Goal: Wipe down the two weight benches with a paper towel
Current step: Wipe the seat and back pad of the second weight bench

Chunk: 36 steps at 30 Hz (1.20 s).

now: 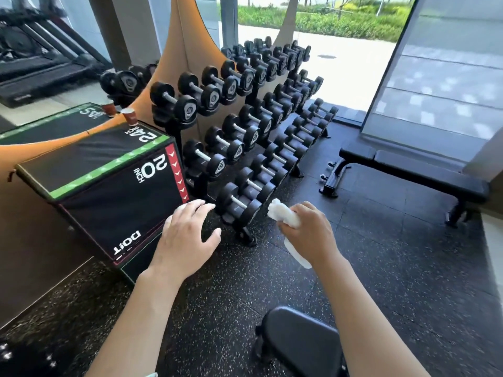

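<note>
A black flat weight bench [424, 170] stands at the right, by the glass wall. The rounded end of a second black bench [302, 341] shows at the bottom, under my right forearm. My right hand [310, 232] is raised over the floor and grips a bunched white paper towel [283, 213], one end sticking up, the other hanging below the hand. My left hand [187, 235] hovers with fingers spread, holding nothing, in front of the plyo box corner. Neither hand touches a bench.
A three-tier rack of black dumbbells [245, 126] runs from centre to the far window. A black plyo box [109, 186] marked 20 and 24 inch stands at left, two paper cups [130, 115] behind it. Treadmills [40, 63] are far left. Speckled rubber floor [381, 268] lies between the benches.
</note>
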Available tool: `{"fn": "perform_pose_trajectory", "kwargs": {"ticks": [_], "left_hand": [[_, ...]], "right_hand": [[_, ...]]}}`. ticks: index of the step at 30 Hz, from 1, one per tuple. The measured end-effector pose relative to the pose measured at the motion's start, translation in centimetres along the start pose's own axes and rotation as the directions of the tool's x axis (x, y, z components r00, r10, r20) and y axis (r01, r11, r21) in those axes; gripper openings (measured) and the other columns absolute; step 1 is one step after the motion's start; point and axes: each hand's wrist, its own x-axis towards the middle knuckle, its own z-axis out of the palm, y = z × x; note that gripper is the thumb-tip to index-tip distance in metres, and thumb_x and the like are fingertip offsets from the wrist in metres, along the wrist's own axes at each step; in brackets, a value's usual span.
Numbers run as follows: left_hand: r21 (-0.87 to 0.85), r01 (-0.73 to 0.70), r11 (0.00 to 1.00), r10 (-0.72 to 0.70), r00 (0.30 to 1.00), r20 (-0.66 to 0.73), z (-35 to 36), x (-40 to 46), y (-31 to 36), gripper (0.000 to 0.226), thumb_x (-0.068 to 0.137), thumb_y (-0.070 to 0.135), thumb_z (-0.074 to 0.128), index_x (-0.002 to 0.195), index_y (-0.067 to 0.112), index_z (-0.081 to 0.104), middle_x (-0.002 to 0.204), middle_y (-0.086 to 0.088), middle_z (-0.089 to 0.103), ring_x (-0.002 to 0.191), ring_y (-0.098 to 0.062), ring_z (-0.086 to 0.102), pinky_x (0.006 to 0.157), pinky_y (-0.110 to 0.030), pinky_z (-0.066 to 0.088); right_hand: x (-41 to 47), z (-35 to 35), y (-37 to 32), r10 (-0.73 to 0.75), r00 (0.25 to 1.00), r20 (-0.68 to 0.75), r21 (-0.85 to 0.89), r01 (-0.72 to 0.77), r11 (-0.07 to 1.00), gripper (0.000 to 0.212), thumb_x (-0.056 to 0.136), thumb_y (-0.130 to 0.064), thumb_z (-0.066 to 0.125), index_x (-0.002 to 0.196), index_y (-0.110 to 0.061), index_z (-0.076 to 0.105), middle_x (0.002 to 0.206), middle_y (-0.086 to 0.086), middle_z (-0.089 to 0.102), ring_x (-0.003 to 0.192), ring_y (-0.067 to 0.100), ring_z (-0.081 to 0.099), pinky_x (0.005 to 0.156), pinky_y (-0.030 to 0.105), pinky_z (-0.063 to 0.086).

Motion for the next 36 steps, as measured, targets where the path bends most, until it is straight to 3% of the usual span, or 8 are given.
{"fn": "perform_pose_trajectory", "kwargs": {"ticks": [5, 16, 24, 36], "left_hand": [[-0.069, -0.057, 0.996, 0.060, 0.997, 0.038, -2.4, 4.0, -6.2, 0.056, 0.096, 0.043, 0.062, 0.148, 0.025, 0.053, 0.153, 0.005, 0.049, 0.144, -0.018, 0.041, 0.120, -0.048, 0.038], [-0.162, -0.109, 0.981, 0.122, 0.990, 0.072, -2.3, 9.8, -11.6, 0.056, 0.096, 0.037, 0.067, 0.148, 0.020, 0.055, 0.153, 0.003, 0.050, 0.144, -0.020, 0.041, 0.120, -0.046, 0.036], [-0.114, -0.162, 0.980, 0.174, 0.979, 0.107, -0.2, 16.2, -13.1, 0.056, 0.097, 0.040, 0.063, 0.149, 0.023, 0.053, 0.154, 0.006, 0.048, 0.146, -0.017, 0.038, 0.122, -0.047, 0.035], [-0.101, -0.269, 0.958, 0.279, 0.954, 0.104, 4.7, 34.8, -9.1, 0.055, 0.098, 0.041, 0.063, 0.148, 0.020, 0.055, 0.150, 0.003, 0.052, 0.144, -0.017, 0.041, 0.120, -0.047, 0.039]], "right_hand": [[2.3, 2.7, -5.5, 0.042, 0.999, -0.009, -0.028, -0.042, 0.999, 0.022, 0.085, -0.037, 0.080, 0.092, -0.019, 0.070, 0.089, -0.010, 0.059, 0.071, 0.013, 0.058, 0.060, 0.030, 0.038], [7.0, 6.3, -9.6, 0.106, 0.994, -0.017, -0.047, -0.106, 0.993, 0.047, 0.089, -0.063, 0.068, 0.070, -0.021, 0.061, 0.074, -0.007, 0.055, 0.062, 0.010, 0.055, 0.059, 0.030, 0.043], [12.6, 9.5, -7.7, 0.145, 0.989, -0.035, -0.010, -0.145, 0.989, 0.051, 0.090, -0.063, 0.065, 0.065, -0.019, 0.057, 0.073, -0.005, 0.055, 0.061, 0.012, 0.054, 0.059, 0.032, 0.043], [28.3, 8.8, 0.4, 0.200, 0.968, -0.151, 0.037, -0.197, 0.980, 0.045, 0.091, -0.059, 0.068, 0.068, -0.022, 0.056, 0.073, -0.007, 0.054, 0.062, 0.010, 0.053, 0.056, 0.030, 0.037]]}}
